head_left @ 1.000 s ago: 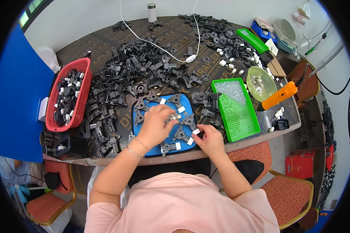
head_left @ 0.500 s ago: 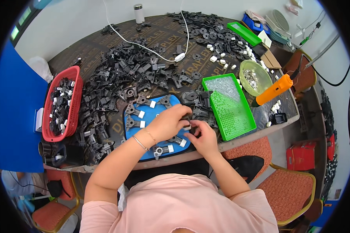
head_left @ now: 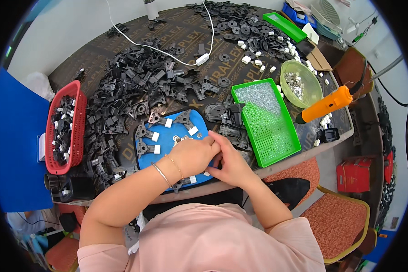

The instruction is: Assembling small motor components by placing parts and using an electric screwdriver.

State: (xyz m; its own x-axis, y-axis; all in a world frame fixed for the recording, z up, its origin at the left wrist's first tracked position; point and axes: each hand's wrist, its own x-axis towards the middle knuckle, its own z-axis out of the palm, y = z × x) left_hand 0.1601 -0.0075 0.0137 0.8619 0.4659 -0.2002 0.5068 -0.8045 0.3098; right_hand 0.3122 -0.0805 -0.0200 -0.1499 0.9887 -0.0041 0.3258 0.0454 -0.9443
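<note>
Your left hand and right hand are touching over the right side of the blue tray, both curling inward and hiding anything between them, so I cannot tell what they are gripping. White-tipped black brackets are lying around the tray's edge, probably leaving its middle for small metal pieces. The green tray and orange tool are sitting rightward, seemingly within reach. Heaped black parts are spreading farther back, likely leaving your arms room.

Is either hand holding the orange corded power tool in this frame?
No, the left hand and right hand are together at the blue tray, away from the orange corded power tool.
</note>
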